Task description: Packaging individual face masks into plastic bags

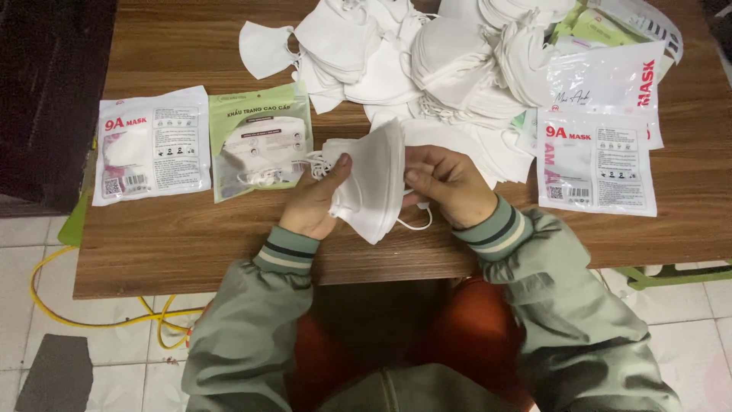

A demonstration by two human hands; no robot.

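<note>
Both hands gripped a stack of folded white masks [371,183] above the near edge of the wooden table [191,244]: the left hand [316,202] pinched its left side, thumb on top, and the right hand [450,183] closed on its right side. Left of the stack lay a green flat packet [260,139], and beyond that a white packet with red lettering [151,145]. Right of the stack lay another white packet [596,159]. Behind it spread a heap of loose white masks [427,53].
</note>
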